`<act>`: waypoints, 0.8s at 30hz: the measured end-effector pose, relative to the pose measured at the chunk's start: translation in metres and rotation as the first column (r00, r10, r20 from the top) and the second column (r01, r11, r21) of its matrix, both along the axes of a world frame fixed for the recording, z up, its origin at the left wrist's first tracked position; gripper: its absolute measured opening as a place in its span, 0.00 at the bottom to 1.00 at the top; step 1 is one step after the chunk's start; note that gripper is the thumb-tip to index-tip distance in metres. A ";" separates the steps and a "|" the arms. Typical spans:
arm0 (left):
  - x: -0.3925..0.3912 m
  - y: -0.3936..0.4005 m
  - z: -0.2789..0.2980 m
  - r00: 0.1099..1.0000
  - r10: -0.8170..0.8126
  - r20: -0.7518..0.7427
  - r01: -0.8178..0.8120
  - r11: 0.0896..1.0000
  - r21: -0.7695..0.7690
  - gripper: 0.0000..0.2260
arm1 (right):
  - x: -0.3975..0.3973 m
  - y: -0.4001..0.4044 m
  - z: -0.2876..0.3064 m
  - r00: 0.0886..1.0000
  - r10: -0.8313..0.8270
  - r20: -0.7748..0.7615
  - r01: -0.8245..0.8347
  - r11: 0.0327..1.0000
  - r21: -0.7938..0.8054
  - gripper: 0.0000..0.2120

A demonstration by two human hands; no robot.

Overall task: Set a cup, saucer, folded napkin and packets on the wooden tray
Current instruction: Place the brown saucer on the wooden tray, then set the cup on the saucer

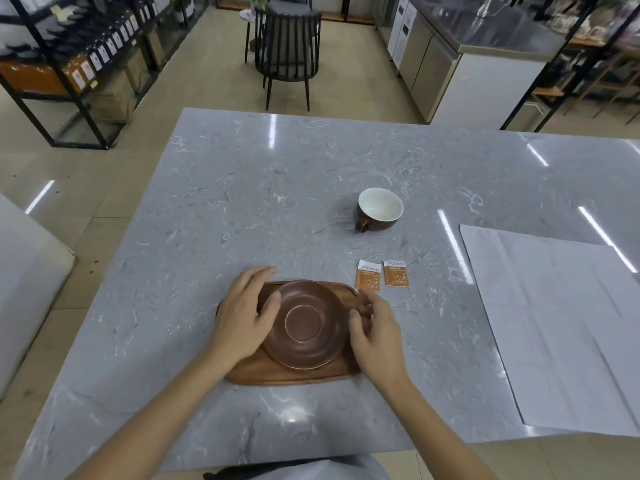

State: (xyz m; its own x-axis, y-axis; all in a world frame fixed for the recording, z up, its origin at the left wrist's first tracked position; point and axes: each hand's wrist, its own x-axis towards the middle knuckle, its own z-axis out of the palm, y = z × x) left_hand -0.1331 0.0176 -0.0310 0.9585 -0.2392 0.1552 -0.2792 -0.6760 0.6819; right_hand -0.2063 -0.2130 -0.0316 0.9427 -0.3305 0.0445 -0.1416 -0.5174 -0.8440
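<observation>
saucer on tray, cup behind packets

Hidden and cut-off bits around the wooden tray

The left hand covers the tray's left end, and the right hand covers its right end. The saucer hides the middle of the tray, and both hands cover a bit of the saucer's rim, so you cannot tell if the fingers grip it or just touch it. Just past the tray's far right corner lie two packets; their print is too small to read. The napkin, well to the right of the tray, runs off the picture's right edge. The surface is cut off at the right edge and at the bottom.
</observation>
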 end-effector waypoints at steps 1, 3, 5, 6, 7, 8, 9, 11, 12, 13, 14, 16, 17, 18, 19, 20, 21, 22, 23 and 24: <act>0.014 -0.004 0.004 1.000 -0.025 0.001 0.025 1.000 -0.002 0.21 | 0.010 -0.004 0.002 0.999 -0.031 -0.013 0.032 0.999 0.036 0.17; 0.042 -0.016 0.014 0.996 -0.093 -0.001 0.093 0.996 -0.003 0.19 | 0.031 -0.012 0.005 0.996 -0.091 -0.025 0.093 0.989 0.117 0.13; 0.071 -0.031 0.025 0.988 -0.154 -0.006 0.154 0.988 -0.010 0.19 | 0.051 -0.019 0.010 0.990 -0.138 -0.030 0.141 0.971 0.194 0.09; 0.084 -0.039 0.030 0.984 -0.176 -0.015 0.176 0.984 -0.025 0.19 | 0.061 -0.022 0.013 0.987 -0.155 -0.040 0.160 0.958 0.240 0.09; 0.097 -0.047 0.036 0.980 -0.194 -0.030 0.193 0.980 -0.045 0.19 | 0.070 -0.025 0.015 0.985 -0.166 -0.056 0.175 0.939 0.297 0.10; 0.110 -0.056 0.041 0.976 -0.211 -0.048 0.207 0.976 -0.067 0.18 | 0.079 -0.027 0.016 0.982 -0.174 -0.075 0.189 0.917 0.352 0.10; 0.123 -0.064 0.045 0.972 -0.227 -0.066 0.220 0.971 -0.091 0.18 | 0.087 -0.029 0.016 0.979 -0.180 -0.094 0.202 0.898 0.390 0.10; 0.147 -0.080 0.050 0.961 -0.257 -0.106 0.241 0.960 -0.142 0.17 | 0.102 -0.033 0.015 0.973 -0.193 -0.126 0.229 0.869 0.439 0.10; 0.159 -0.087 0.051 0.954 -0.269 -0.130 0.247 0.956 -0.161 0.17 | 0.110 -0.035 0.014 0.971 -0.198 -0.137 0.240 0.854 0.462 0.09; 0.169 -0.093 0.051 0.947 -0.278 -0.159 0.250 0.952 -0.174 0.17 | 0.117 -0.036 0.014 0.969 -0.200 -0.146 0.246 0.843 0.479 0.09; 0.179 -0.100 0.050 0.939 -0.288 -0.188 0.255 0.950 -0.181 0.18 | 0.124 -0.038 0.013 0.968 -0.195 -0.156 0.248 0.835 0.491 0.09; 0.198 -0.112 0.046 0.918 -0.322 -0.232 0.287 0.942 -0.174 0.19 | 0.138 -0.042 0.012 0.967 -0.178 -0.180 0.248 0.817 0.522 0.10; 0.207 -0.118 0.044 0.906 -0.344 -0.246 0.311 0.936 -0.166 0.20 | 0.144 -0.043 0.010 0.968 -0.167 -0.188 0.244 0.799 0.550 0.09; 0.216 -0.125 0.042 0.893 -0.367 -0.261 0.336 0.929 -0.155 0.21 | 0.151 -0.044 0.009 0.969 -0.155 -0.193 0.240 0.775 0.585 0.09; 0.225 -0.132 0.040 0.879 -0.388 -0.277 0.361 0.921 -0.144 0.22 | 0.157 -0.045 0.006 0.969 -0.148 -0.199 0.241 0.751 0.615 0.09; 0.233 -0.140 0.038 0.865 -0.407 -0.295 0.384 0.913 -0.137 0.24 | 0.162 -0.045 0.005 0.967 -0.145 -0.210 0.248 0.731 0.636 0.09; 0.240 -0.147 0.036 0.847 -0.427 -0.316 0.405 0.904 -0.137 0.25 | 0.167 -0.046 0.003 0.965 -0.145 -0.221 0.256 0.714 0.651 0.09; 0.247 -0.154 0.034 0.825 -0.449 -0.343 0.424 0.893 -0.148 0.26 | 0.171 -0.047 0.002 0.964 -0.141 -0.227 0.259 0.699 0.667 0.09; 0.253 -0.161 0.033 0.797 -0.475 -0.374 0.444 0.880 -0.172 0.27 | 0.174 -0.048 0.000 0.965 -0.132 -0.225 0.253 0.685 0.683 0.09; 0.259 -0.167 0.031 0.764 -0.503 -0.405 0.462 0.864 -0.201 0.28 | 0.177 -0.049 -0.001 0.968 -0.120 -0.220 0.242 0.678 0.694 0.08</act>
